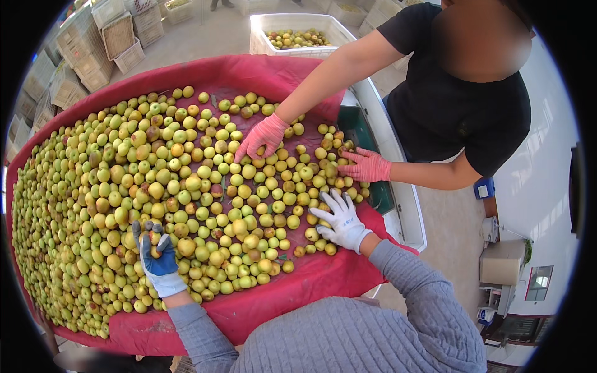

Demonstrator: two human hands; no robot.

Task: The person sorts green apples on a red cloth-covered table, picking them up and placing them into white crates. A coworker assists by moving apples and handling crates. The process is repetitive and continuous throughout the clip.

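Many green-yellow jujube-like fruits (156,190), some with reddish-brown patches, cover a table lined with red cloth (261,298). My left hand (158,259), in a white glove with a blue palm, is palm up over the dense pile, its fingers curled around a couple of reddish fruits (155,238). At the right end of the fruits, my right hand (342,220), in a white glove, lies palm down with fingers spread on several fruits; what is under the palm is hidden. Both my sleeves are grey knit.
Across the table a co-worker in a black shirt (461,112) reaches in with pink gloves (263,136) over the fruits, close to my right hand. A green-lined chute (354,128) with a white metal rim (410,205) borders the right end. Behind stand a white crate of fruits (303,18) and stacked crates (81,51).
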